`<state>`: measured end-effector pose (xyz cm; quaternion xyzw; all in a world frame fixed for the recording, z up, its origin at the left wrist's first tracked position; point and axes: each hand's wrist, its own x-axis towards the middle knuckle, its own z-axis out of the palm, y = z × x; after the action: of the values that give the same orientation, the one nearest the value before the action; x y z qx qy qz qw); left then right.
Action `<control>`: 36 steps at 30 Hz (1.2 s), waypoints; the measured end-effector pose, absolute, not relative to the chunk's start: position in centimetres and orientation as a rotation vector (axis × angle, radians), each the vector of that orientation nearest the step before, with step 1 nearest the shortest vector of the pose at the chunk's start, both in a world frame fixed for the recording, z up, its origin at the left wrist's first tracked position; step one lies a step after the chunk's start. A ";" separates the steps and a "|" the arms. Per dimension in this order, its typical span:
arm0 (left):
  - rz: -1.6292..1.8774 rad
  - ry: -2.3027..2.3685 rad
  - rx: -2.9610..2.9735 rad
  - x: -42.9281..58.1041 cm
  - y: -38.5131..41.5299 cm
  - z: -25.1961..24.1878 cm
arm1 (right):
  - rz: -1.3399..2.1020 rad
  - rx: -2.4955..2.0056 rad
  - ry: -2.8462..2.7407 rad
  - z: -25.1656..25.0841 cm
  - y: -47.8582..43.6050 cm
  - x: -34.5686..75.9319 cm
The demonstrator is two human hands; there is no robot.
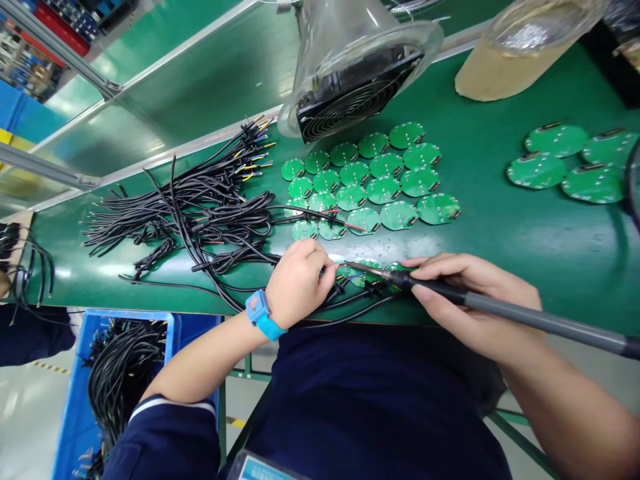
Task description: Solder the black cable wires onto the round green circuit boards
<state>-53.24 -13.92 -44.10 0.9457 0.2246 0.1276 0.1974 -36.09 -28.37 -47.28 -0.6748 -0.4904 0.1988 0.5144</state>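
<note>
My right hand (475,300) grips a soldering iron (543,319) by its dark handle, the tip pointing left. That tip is over a row of round green circuit boards (367,272) at the table's near edge. Close to the tip, my left hand (303,277) is closed in a pinch on a thin cable wire, whose reddish end shows just past the fingers. My fingers hide most of this wire. Black cables (360,308) run under and beside both hands. A blue wrist strap (265,315) circles my left wrist.
Rows of round green boards (384,189) lie beyond my hands, below a fume fan (360,100). Black cables (200,200) are heaped at the left. Several boards (557,141) and a tan container (510,67) are at right. A blue bin (70,407) holds more cables.
</note>
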 end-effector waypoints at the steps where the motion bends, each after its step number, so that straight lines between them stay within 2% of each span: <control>1: 0.352 0.648 2.647 -53.2 -14.0 -44.1 | 0.479 -1.621 -1.181 -47.3 -28.4 -36.1; 10: 0.177 0.749 2.634 -52.4 -13.8 -43.3 | 0.505 -1.612 -1.177 -47.2 -28.5 -36.1; 15: 0.026 0.774 2.667 -51.9 -13.4 -42.7 | 0.492 -1.439 -0.960 -47.0 -29.0 -36.0; 23: -0.297 0.664 2.851 -50.9 -12.6 -41.2 | 0.314 -1.515 -0.761 -47.6 -30.1 -35.3; 25: -0.240 0.670 2.830 -50.6 -12.1 -40.9 | 0.328 -1.531 -0.804 -47.6 -30.1 -35.3; 30: 0.154 0.586 2.962 -48.9 -10.3 -41.4 | 0.340 -1.475 -0.731 -48.2 -29.9 -35.2; 36: 0.029 0.306 3.027 -47.6 -8.9 -42.3 | 0.334 -1.408 -0.721 -48.2 -30.0 -35.1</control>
<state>-47.59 -8.86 -42.31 0.9937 0.1003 0.0096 0.0497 -35.09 -29.98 -48.24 -0.6296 -0.3227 0.1492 0.6908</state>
